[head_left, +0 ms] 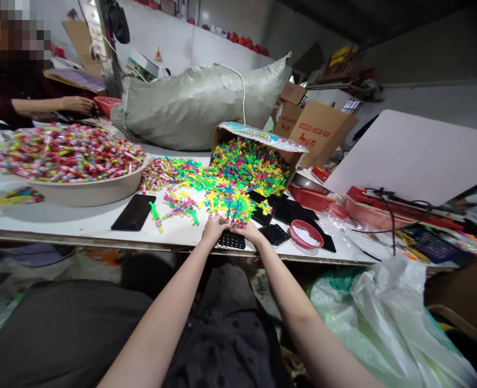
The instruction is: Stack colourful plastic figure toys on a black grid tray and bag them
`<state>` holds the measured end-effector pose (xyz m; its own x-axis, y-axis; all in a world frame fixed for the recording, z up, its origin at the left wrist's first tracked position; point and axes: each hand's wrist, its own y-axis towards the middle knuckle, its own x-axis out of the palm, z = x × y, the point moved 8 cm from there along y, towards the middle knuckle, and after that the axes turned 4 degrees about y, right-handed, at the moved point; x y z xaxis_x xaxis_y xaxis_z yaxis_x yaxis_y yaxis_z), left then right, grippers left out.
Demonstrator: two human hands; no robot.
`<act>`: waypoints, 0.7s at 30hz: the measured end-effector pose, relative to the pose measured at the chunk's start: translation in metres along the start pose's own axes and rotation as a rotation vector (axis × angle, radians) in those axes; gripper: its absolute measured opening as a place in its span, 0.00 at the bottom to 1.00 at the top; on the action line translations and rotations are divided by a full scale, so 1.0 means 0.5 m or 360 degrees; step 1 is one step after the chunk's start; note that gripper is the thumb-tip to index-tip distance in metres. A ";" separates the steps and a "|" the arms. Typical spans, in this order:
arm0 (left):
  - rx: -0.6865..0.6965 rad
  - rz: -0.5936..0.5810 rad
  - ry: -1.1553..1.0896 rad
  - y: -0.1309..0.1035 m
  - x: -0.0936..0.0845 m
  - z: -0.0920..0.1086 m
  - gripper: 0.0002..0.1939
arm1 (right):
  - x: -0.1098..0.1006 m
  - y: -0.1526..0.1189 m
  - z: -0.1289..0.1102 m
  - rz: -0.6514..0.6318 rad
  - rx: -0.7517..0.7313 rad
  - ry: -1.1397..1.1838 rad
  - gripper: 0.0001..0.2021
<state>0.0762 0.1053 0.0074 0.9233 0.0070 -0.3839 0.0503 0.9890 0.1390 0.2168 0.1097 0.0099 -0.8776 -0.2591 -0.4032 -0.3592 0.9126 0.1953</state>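
Observation:
My left hand (214, 228) and my right hand (249, 231) are close together near the table's front edge. Their fingers are closed at either end of a row of small toy candy sticks (235, 223), with yellow, blue and pink plastic tops and reddish wrapped lower parts. Just below the row lies a black perforated tray (230, 241). A heap of loose plastic figures (226, 202) spreads beyond my fingers, spilling from an open cardboard box (298, 157). Several assembled sticks (181, 205) lie to the left. My fingertips are partly hidden among the pieces.
A wide basin (88, 195) of wrapped candies stands left, beside a black phone (133, 212). More black trays (282, 209) and a red basket (306, 235) are at right. A large sack (198, 105) lies behind. Another person's hand (76, 104) is at far left.

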 end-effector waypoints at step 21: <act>0.0126 -0.0012 0.0076 -0.007 0.009 0.006 0.06 | -0.004 -0.005 -0.025 0.0015 -0.0012 0.0110 0.22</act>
<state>0.0812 0.1016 0.0080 0.9038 0.0085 -0.4280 0.0888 0.9743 0.2068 0.2157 0.1038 0.0216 -0.9006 -0.2722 -0.3389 -0.3532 0.9127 0.2055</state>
